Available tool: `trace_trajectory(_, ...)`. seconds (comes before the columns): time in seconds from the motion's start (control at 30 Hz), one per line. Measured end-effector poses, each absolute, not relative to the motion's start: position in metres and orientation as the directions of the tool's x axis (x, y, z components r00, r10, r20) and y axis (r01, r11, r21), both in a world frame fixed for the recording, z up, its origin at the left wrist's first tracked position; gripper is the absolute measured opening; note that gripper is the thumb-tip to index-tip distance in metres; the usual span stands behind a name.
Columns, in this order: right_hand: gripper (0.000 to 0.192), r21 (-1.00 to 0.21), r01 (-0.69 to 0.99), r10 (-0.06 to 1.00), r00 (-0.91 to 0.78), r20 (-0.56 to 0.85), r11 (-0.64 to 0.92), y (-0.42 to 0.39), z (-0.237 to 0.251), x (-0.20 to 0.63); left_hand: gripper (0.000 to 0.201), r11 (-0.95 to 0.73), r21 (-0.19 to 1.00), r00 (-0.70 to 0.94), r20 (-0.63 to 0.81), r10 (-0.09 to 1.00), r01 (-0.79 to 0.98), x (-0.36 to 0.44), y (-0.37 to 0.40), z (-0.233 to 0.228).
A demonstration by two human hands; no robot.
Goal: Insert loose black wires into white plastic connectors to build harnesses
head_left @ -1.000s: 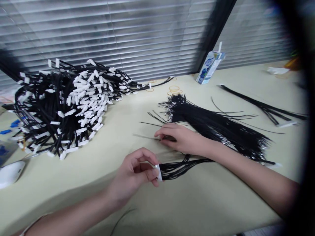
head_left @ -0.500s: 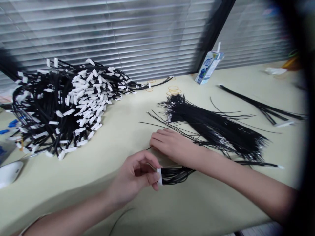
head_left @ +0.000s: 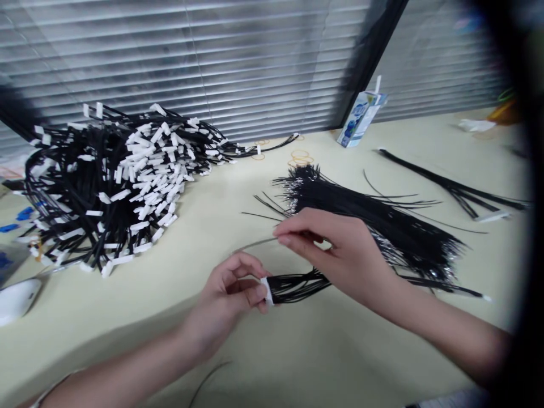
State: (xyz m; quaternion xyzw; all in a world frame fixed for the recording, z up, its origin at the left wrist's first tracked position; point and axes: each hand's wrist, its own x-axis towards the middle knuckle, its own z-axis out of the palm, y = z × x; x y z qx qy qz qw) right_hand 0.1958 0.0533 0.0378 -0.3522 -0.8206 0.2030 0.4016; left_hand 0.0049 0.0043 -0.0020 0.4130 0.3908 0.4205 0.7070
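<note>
Work over a pale table [head_left: 199,238] beneath the fingers of the left hand [head_left: 227,293] and right hand [head_left: 340,249]. Find a tangled heap [head_left: 106,170] of black cables with white ends well left of and beyond the left fingers; judge it the completed share, though cannot count it. See a sheaf of loose wires [head_left: 365,207] just beyond and to the right of the right fingertips, silvery at the tips; take it as plenty left unused. Spot a branched cable [head_left: 442,178] well to the right of the right fingers, lying apart.

Locate the held harness [head_left: 297,288] running rightward from the left fingertips, lost from sight at the right hand. See many strands already joined to its white connector [head_left: 267,290], pinched between left thumb and fingers; cannot tell how many slots remain. Note, thinnest of all, a single wire [head_left: 257,243], gripped between right thumb and forefinger and reaching leftward toward the left knuckles, blurred at the tip. Judge it not yet inserted, lying clear of the connector face.
</note>
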Motion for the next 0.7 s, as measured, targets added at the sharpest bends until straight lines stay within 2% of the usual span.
trace_trajectory(0.13, 0.008, -0.516, 0.341, 0.616, -0.499, 0.609, 0.786, 0.038, 0.037, 0.192, 0.015, 0.325, 0.882, 0.307, -0.222, 0.925, -0.342, 0.004, 0.005, 0.0)
trace_trajectory(0.33, 0.014, -0.517, 0.471, 0.699, -0.465, 0.544, 0.715, 0.032, 0.049, 0.195, 0.017, 0.357, 0.839, 0.317, -0.235, 0.919, -0.41, 0.002, 0.006, -0.002)
trace_trajectory(0.7, 0.014, -0.434, 0.511, 0.666, -0.495, 0.558, 0.742, 0.037, 0.047, 0.198, 0.016, 0.354, 0.836, 0.321, -0.228, 0.919, -0.419, 0.001, 0.008, -0.001)
